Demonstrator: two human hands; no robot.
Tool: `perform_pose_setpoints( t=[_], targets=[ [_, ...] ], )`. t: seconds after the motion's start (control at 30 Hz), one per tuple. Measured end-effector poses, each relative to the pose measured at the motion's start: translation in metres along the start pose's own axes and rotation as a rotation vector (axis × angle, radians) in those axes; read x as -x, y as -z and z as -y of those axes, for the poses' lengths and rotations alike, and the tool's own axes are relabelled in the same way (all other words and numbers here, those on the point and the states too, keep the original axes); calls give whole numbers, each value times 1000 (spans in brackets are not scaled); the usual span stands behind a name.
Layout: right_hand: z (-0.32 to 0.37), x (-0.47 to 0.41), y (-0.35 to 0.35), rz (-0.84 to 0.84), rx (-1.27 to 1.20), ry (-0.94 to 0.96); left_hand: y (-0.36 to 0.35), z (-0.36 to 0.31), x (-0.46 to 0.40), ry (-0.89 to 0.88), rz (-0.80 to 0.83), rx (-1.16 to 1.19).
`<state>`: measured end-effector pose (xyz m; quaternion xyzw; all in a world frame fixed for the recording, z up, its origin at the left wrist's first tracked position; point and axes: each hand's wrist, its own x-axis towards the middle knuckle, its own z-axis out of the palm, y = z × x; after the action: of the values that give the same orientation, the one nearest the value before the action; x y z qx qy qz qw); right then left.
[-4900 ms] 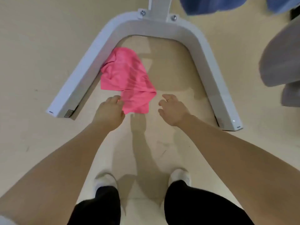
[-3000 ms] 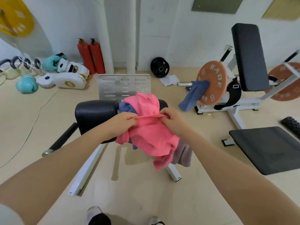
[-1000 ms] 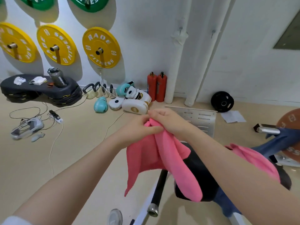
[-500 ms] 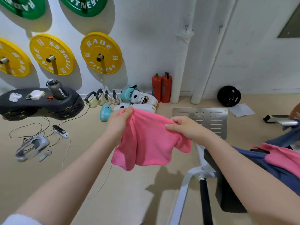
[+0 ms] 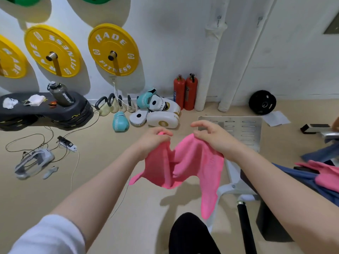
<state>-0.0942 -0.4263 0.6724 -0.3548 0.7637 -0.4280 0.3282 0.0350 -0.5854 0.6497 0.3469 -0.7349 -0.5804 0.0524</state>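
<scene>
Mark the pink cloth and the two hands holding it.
pink cloth point(image 5: 190, 162), head view, on the hanging fabric between the hands.
left hand point(image 5: 153, 142), head view, on the back of the hand.
right hand point(image 5: 216, 142), head view, on the back of the hand.

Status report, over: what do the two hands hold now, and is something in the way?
Left hand and right hand both grip pink cloth at top. Cloth hangs slack between them. White frame close beside its right flap.
</scene>
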Motion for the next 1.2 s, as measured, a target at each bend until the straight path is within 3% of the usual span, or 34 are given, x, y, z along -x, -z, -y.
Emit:
perform_pose_setpoints(
  t=[0.13,0.27,0.47,0.57,0.7,0.77,0.9,0.97,1.07,1.2],
  targets=[
    [-3,-24,-2,143,142,105,-11,-39,-12,-238,214,-104],
    [-7,-46,16,85,-313,70,-20,-78,-39,-371,322,-169],
    [-23,-121,78,-201,-228,-5,-17,-87,-120,-360,65,-423],
    [-27,-158,112,-253,-252,-41,-18,-103,-163,-344,99,-463],
    [-23,-203,153,-204,-233,-81,-32,-134,-214,-308,237,-283],
    [-14,-226,172,-142,-260,-75,-41,-151,-240,-279,240,-140],
    [-2,-263,198,42,-466,-28,-53,-172,-276,-306,223,-105],
    [-6,-279,208,-10,-525,-76,-57,-177,-294,-278,150,2],
    [-21,-300,227,-254,-526,-287,-60,-186,-323,-104,-62,254],
    [-42,-322,252,-389,-817,-427,-55,-185,-354,20,-5,369]
  ],
)
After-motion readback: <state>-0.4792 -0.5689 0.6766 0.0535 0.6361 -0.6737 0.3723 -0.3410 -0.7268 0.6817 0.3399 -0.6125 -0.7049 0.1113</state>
